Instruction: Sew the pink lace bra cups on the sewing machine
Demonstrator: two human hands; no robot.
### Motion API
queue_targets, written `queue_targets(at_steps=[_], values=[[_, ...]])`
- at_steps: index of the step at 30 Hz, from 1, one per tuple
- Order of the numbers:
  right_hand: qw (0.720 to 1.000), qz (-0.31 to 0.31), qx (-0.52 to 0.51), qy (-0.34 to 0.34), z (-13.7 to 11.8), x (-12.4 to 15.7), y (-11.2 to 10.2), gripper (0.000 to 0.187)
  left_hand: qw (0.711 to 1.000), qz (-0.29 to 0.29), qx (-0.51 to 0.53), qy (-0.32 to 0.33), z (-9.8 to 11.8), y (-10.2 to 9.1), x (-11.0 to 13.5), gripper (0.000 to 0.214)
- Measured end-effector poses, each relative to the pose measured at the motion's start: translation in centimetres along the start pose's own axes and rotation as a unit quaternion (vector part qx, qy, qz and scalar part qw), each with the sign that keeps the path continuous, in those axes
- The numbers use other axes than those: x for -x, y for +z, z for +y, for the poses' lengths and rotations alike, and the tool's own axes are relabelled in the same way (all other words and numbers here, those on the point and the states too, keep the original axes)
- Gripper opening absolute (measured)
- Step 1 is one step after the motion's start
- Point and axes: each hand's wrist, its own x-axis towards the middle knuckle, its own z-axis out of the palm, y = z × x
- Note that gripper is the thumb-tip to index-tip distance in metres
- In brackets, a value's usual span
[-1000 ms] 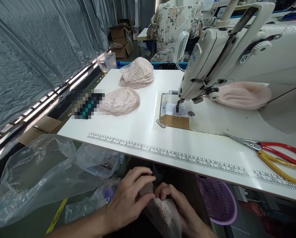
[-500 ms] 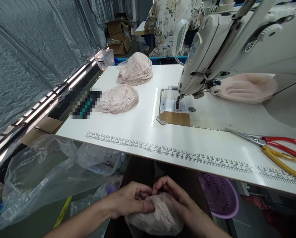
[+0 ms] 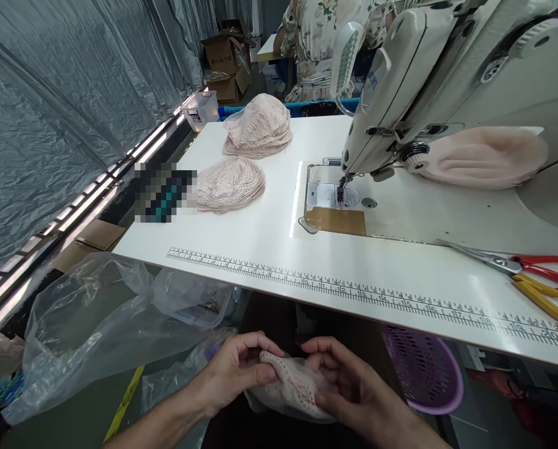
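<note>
My left hand (image 3: 241,368) pinches the edge of a pale pink lace fabric cup (image 3: 295,380) between thumb and fingers, low over my lap. On its other side my right hand (image 3: 347,383) grips the same piece, thumb on the near side and fingers curled behind. Reddish dots or stitches run across the lace, and thin sheer cloth hangs under it. Two stacks of similar lace pieces rest on the white sewing table, a nearer stack (image 3: 231,185) and a farther stack (image 3: 259,126). The sewing machine (image 3: 386,93) stands to their right.
Red-and-yellow-handled scissors (image 3: 517,268) lie at the table's right, near the printed ruler (image 3: 344,290). Smooth pink cups (image 3: 485,159) sit under the machine arm. A purple basket (image 3: 424,368) stands below. Clear plastic sheeting (image 3: 105,330) hangs at left. Beyond, a person in a floral garment (image 3: 323,43).
My hands have moved apart a little, and the lace cup is now spread flatter between them. The right hand's fingers have shifted along its edge. The view has swung slightly left.
</note>
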Motion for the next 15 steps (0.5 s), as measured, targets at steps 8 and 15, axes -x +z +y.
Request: queue_targets(at_steps=[8,15], values=[[0.996,-0.001,0.085,-0.022,-0.4,0.4,-0.5,0.034,0.999,-0.024,0.028,-0.030,-0.2,-0.1,0.0,0.038],[0.994,0.010,0.110,0.000,-1.5,0.7,-0.3,0.027,0.999,-0.022,0.025,-0.030,-0.1,0.0,-0.1,0.037]])
